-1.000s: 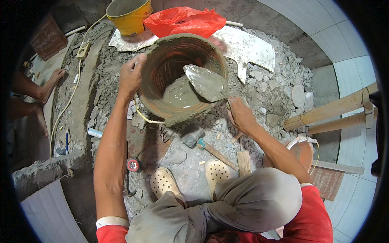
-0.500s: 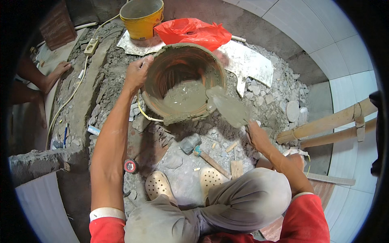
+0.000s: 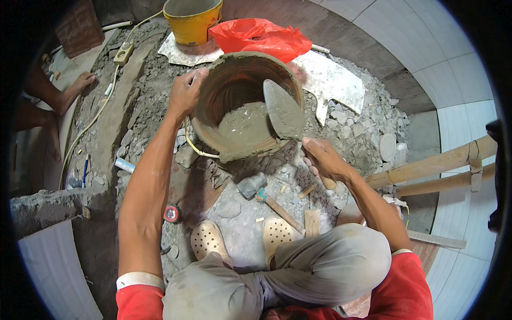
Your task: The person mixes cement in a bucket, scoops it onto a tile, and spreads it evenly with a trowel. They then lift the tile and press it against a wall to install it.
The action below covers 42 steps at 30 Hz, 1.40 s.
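Note:
My left hand (image 3: 185,90) is closed on the upper left rim of a mortar-caked bucket (image 3: 216,141), which holds wet grey mortar (image 3: 237,124). My right hand (image 3: 320,160) grips a trowel by its wooden handle. The mortar-coated trowel blade (image 3: 282,109) stands tilted over the right side of the bucket's mouth. Below the bucket lie a hammer (image 3: 277,205) with a wooden shaft and a red tape measure (image 3: 170,213), near my sandalled feet.
Behind are a yellow bucket (image 3: 192,24), red plastic bag (image 3: 258,40) and white broken board (image 3: 336,85) among rubble. Bamboo poles (image 3: 432,165) stand at right. Another person's feet (image 3: 72,98), a power socket and cord (image 3: 122,53) are at left.
Over the last second the trowel swung out beyond the bucket's right edge, then came back up and left over its mouth, with my right hand following. My left hand stays on the rim.

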### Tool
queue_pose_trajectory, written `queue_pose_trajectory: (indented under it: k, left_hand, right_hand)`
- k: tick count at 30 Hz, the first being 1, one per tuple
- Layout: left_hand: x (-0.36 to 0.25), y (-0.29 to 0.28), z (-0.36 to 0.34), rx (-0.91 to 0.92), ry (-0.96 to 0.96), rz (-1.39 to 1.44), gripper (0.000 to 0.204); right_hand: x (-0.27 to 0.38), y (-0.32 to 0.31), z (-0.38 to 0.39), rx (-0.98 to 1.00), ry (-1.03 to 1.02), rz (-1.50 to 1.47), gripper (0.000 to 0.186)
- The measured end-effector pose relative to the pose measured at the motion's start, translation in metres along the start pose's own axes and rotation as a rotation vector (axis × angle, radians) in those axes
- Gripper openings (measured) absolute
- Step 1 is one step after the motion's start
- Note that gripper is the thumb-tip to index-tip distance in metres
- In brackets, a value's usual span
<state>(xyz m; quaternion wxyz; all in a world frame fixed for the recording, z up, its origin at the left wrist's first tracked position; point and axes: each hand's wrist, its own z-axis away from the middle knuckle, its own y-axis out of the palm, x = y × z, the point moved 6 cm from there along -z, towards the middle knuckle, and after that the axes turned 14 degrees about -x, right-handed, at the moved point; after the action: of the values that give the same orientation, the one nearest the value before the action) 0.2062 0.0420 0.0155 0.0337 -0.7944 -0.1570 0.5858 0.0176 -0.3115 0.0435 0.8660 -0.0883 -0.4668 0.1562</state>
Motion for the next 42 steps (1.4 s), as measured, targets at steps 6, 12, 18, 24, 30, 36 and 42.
queue_pose_trajectory:
  k: [6,12,18,24,30,36,42]
  left_hand:
    - [-0.014,0.004,0.001,0.041,0.029,-0.052,0.049]
    - [-0.049,0.013,0.044,-0.084,0.064,0.034,0.038]
    - [-0.105,0.029,0.087,-0.131,0.284,-0.029,0.029]
    - [-0.118,0.027,0.104,-0.209,0.296,-0.001,0.025]
    - [-0.116,0.025,0.1,-0.256,0.304,0.004,0.025]
    - [-0.094,0.018,0.092,-0.19,0.186,-0.122,0.027]
    - [-0.076,0.012,0.076,-0.233,0.184,-0.027,0.029]
  right_hand:
    - [-0.028,-0.061,0.067,0.012,0.015,0.579,0.052]
    - [0.021,-0.108,0.11,-0.328,-0.38,1.081,0.044]
    - [0.074,-0.069,0.048,-0.368,-0.444,1.459,0.024]
    - [0.033,-0.024,0.033,-0.038,-0.399,1.458,0.027]
    - [0.01,0.005,0.037,0.134,-0.07,1.202,0.047]
    - [0.021,-0.006,0.034,0.175,0.134,0.859,0.047]
    - [0.06,-0.023,0.017,-0.08,-0.466,0.837,0.038]
